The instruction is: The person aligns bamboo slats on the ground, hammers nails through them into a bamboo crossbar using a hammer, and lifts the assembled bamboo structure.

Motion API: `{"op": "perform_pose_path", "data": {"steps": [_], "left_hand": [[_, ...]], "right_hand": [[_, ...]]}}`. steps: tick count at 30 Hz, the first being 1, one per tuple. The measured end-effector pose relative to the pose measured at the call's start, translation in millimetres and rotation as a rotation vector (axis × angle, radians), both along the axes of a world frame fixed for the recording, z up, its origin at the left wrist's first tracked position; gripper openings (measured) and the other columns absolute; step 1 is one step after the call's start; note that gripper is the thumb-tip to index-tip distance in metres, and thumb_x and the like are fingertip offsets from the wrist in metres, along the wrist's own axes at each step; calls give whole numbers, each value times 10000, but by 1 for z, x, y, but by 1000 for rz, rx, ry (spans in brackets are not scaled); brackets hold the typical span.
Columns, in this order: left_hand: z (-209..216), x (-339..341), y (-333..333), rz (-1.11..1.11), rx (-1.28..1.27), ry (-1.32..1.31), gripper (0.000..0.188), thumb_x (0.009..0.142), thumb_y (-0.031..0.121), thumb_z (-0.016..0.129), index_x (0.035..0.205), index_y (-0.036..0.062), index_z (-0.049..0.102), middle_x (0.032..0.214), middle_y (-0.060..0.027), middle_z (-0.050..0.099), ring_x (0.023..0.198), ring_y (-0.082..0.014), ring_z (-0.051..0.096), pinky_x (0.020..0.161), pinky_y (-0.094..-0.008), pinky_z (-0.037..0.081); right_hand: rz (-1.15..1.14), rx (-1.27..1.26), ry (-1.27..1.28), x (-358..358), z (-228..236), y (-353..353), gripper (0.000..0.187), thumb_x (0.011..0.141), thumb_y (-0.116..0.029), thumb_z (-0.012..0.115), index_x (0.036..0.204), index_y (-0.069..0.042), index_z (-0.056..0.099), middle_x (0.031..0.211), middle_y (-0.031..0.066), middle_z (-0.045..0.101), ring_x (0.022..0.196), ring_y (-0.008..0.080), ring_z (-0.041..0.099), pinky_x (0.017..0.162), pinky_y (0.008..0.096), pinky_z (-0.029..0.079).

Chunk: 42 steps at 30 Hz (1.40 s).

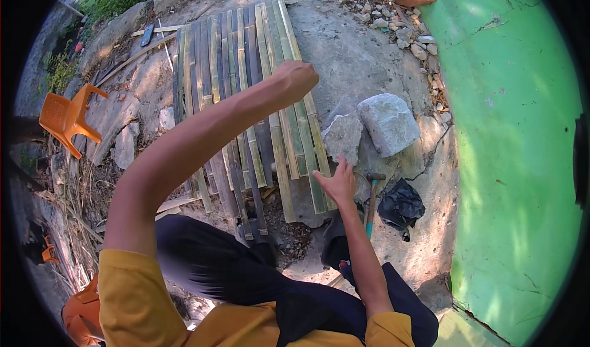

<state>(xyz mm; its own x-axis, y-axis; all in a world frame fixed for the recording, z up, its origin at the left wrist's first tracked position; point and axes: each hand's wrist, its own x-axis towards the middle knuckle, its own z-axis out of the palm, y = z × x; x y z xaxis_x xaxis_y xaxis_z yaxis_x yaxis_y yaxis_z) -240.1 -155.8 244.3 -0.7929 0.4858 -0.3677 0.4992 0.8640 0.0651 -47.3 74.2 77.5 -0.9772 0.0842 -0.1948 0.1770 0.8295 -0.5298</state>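
Observation:
Many long split bamboo strips (212, 58) lie side by side on the ground in front of me, some green, others brown or dark. My left hand (297, 78) is stretched far across them and curled closed above the right-hand strips. What its fingers hold, if anything, is hidden. Nearer to me, my right hand (338, 183) has its fingers spread, just right of the strips' near ends. Its fingertips reach the lower edge of a flat grey stone (343, 137); whether they touch cannot be told. A hammer (372, 205) with a partly teal handle lies to the right of that hand.
A large pale stone block (388, 124) sits beside the flat stone. Right of the hammer is a crumpled black plastic bag (401, 205). A green wall (510, 138) bounds the right side. At left stand an orange plastic chair (70, 118) and rough stones.

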Motion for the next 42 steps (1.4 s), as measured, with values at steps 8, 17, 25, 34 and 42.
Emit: {"op": "perform_pose_path", "data": {"steps": [8,17,25,34,42], "left_hand": [[-113,122,25,259,583,-606,388,924,378,687,897,-4,748,756,-177,717,735,-350,715,695,-448,557],[-222,263,72,1062,1467,-1050,265,1018,207,650,1117,-39,659,990,-46,701,931,-112,662,802,-291,579],[-228,271,108,1148,1579,-908,181,1011,150,643,1074,-18,664,931,-34,692,902,-89,639,816,-276,539],[-228,281,115,1262,1500,-815,159,1032,115,593,1134,-6,601,1002,-40,683,902,-81,612,823,-265,504],[-230,281,105,1283,1688,-1030,144,1047,116,582,1156,23,597,1023,-19,681,935,-41,617,830,-206,506]], "right_hand": [[159,193,-5,33,-3,4,945,656,-411,895,1376,-22,424,1191,221,625,1122,415,599,921,523,494],[-255,-857,-431,33,-38,40,269,1013,-158,632,1226,7,627,1002,32,704,892,60,620,787,239,496],[-229,-787,-396,36,-39,47,229,1012,-138,626,1169,18,683,959,6,696,860,68,610,787,247,498],[-262,-784,-365,39,-36,45,276,932,-84,721,1179,28,669,965,9,698,810,27,565,727,198,467],[-245,-717,-381,34,-33,41,331,904,-55,750,1207,30,649,969,19,699,811,29,585,726,193,479]]}}
